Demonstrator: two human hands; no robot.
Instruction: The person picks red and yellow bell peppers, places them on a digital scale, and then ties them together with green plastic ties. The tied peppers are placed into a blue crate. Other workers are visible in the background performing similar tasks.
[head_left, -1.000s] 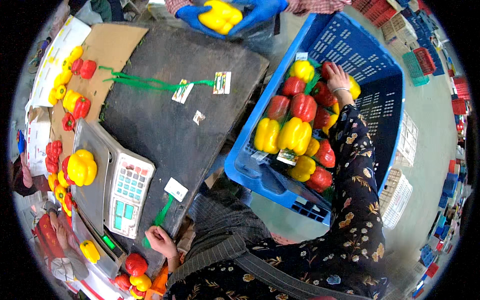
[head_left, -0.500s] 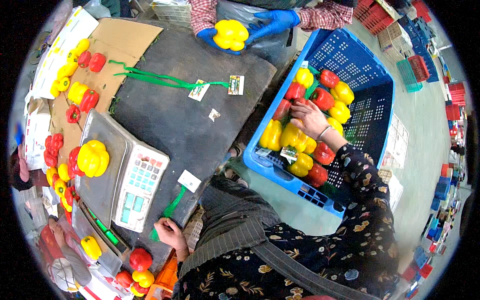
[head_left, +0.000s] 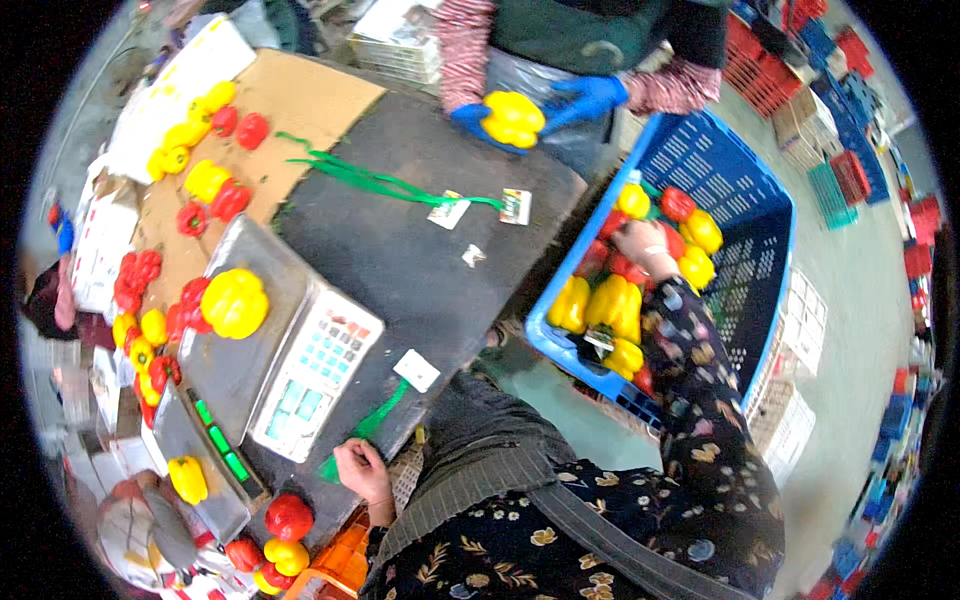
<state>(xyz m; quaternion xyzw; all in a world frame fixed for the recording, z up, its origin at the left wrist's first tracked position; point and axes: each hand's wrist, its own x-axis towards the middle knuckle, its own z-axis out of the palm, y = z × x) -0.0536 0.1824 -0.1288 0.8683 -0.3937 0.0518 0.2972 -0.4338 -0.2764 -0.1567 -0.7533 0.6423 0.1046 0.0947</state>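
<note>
My left hand [head_left: 362, 470] is at the table's near edge, its fingers curled closed on the lower end of a green net bag [head_left: 382, 412] with a white tag [head_left: 416, 370]. My right hand [head_left: 645, 246] reaches into a blue crate [head_left: 577, 352] at the right. Its fingers, slightly blurred, stretch over the red bell peppers and partly hide them. Around it lie a red bell pepper [head_left: 677, 205], a yellow bell pepper [head_left: 613, 308] and several more; some are in netting with tags. A large yellow bell pepper [head_left: 235, 303] sits on the scale [head_left: 318, 375].
Across the table [head_left: 420, 270], a co-worker's blue-gloved hands hold a yellow bell pepper [head_left: 513, 120]. Green net strips [head_left: 375, 180] with tags lie mid-table. Several peppers rest on cardboard [head_left: 300, 90] at the left. An orange crate [head_left: 340, 560] stands below the near edge.
The view has shifted, so the scene sits lower and further right. My right hand has moved toward the far end of the peppers in the crate. My left hand stays at the net bag.
</note>
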